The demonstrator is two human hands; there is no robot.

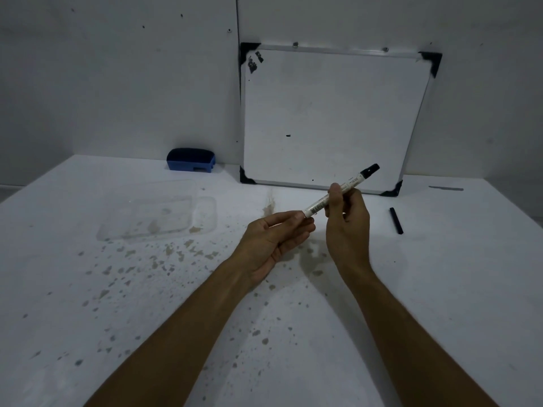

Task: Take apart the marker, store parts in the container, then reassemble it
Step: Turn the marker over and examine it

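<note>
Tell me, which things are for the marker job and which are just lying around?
For the job:
marker, held by left hand and right hand
black piece, likely its cap
clear container

Just lying about:
blue eraser
whiteboard

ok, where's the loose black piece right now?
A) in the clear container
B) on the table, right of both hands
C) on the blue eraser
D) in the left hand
B: the black piece lies on the table, right of the right hand, which grips the marker while the left hand pinches its rear end.
</note>
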